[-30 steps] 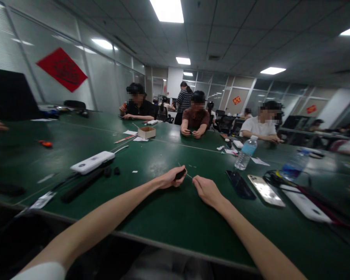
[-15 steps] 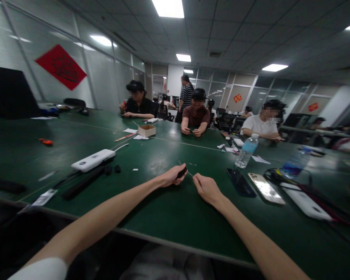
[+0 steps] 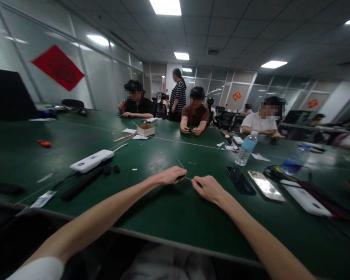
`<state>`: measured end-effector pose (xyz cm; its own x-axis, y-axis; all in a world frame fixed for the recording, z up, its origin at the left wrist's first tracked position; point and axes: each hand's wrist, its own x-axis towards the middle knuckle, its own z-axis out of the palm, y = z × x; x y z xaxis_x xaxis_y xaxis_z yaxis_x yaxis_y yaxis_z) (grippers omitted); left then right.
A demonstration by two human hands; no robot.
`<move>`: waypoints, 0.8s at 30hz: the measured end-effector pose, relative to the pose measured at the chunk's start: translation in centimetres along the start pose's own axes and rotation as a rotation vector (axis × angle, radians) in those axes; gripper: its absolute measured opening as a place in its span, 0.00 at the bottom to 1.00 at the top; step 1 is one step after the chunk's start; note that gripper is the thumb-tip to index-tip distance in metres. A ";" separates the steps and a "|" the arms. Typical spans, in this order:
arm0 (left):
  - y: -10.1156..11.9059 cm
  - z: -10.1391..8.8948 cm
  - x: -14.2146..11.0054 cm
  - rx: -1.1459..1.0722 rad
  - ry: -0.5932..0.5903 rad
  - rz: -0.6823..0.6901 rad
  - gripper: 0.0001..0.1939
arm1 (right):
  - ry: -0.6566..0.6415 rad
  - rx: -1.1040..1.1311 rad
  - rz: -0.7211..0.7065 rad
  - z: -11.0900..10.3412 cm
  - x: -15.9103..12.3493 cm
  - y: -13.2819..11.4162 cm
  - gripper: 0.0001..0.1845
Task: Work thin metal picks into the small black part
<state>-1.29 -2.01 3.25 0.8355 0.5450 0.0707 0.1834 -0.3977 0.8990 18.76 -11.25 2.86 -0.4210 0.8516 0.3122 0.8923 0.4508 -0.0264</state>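
Note:
My left hand (image 3: 172, 175) is closed, back upward, around a small black object (image 3: 180, 177) whose kind I cannot make out; only a dark edge shows under the fingers. A thin pale strand (image 3: 188, 178) spans the short gap between my hands. Its right end is pinched in the closed fingers of my right hand (image 3: 206, 187). Another thin pale length (image 3: 180, 163) sticks up beyond my left knuckles; whether it joins the strand I cannot tell. Both hands are just above the green table (image 3: 169, 217).
To the right are a dark phone (image 3: 240, 181), a gold phone (image 3: 265, 185), a water bottle (image 3: 246, 149) and a white power bank (image 3: 306, 198) with cables. On the left lie a white device (image 3: 92, 160) and a black rod (image 3: 82, 184). An open box (image 3: 146, 130) stands farther back. People sit opposite.
My left hand has rolled over so its back faces up, covering more of the black object. My right hand has stayed nearly in place. A standing person in the background has shifted left.

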 end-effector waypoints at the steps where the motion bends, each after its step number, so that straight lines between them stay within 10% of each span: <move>1: 0.2 0.0 -0.1 -0.013 -0.048 -0.017 0.19 | -0.015 0.010 -0.037 -0.1 -0.1 0.1 0.19; 24: 0.9 0.0 -0.3 -0.131 -0.262 -0.172 0.19 | -0.066 0.071 -0.133 -0.7 -0.3 1.0 0.19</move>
<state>-1.37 -2.55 4.02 0.9058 0.3809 -0.1854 0.2795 -0.2086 0.9372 19.89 -11.23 3.40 -0.5461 0.7980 0.2548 0.8153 0.5762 -0.0573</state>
